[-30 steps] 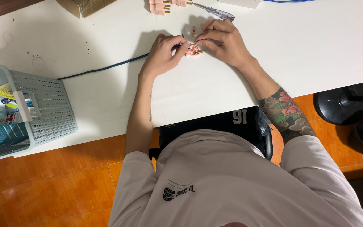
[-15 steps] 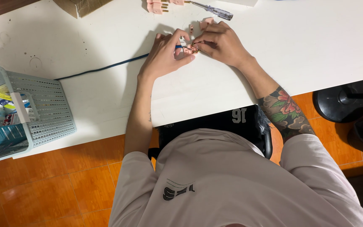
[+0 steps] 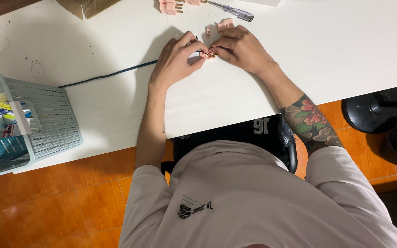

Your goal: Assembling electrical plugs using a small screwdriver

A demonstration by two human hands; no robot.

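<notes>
Head view: we pinch a small pink plug part (image 3: 207, 53) between our left hand (image 3: 176, 60) and right hand (image 3: 243, 47), both closed on it, above the white table (image 3: 336, 50), near a screwdriver (image 3: 233, 11).

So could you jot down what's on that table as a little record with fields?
left hand: pinching a small pink part, dark cable runs to it
right hand: fingertips on the same part
above hands: pink pieces, pink plug, screwdriver
table edge: grey basket with boxes
surface: white table
</notes>
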